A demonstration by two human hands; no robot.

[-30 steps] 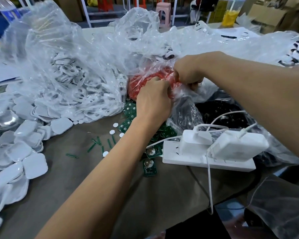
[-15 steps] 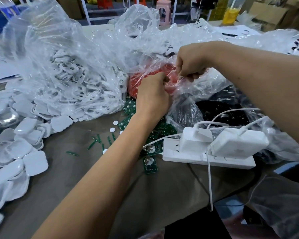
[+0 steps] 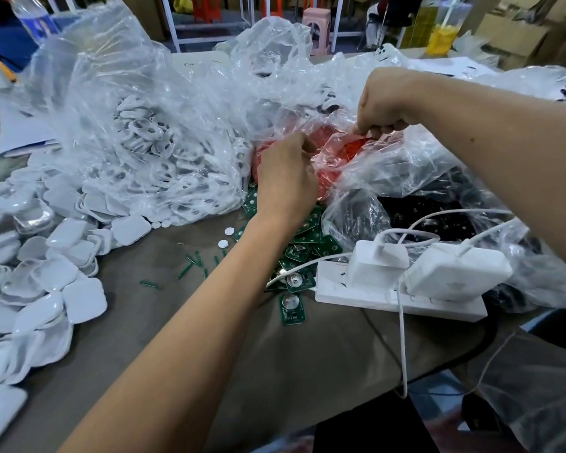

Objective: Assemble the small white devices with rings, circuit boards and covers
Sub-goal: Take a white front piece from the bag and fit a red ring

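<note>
While both hands worked at the mouth of a small clear bag of red rings (image 3: 334, 158), the right hand (image 3: 384, 104) pinched the bag's upper edge between thumb and curled fingers and held it up, and the left hand (image 3: 286, 176) sat at the opening with fingers curled toward the plastic (whether they actually gripped the film or a ring could not be told). To the left, a large clear bag (image 3: 134, 132) bulged with white device shells, its lower edge spilling onto the table. White covers (image 3: 53, 286) lay loose in a heap along the table's left side. Green circuit boards (image 3: 293, 307) were scattered under the left forearm, touching the bag of rings at the far end. Another clear bag (image 3: 438, 204), holding dark parts, lay under the right arm, behind a white power strip (image 3: 396, 297) carrying two white chargers (image 3: 455, 273). Bare grey table (image 3: 151, 338) showed between the covers and the left forearm.
</note>
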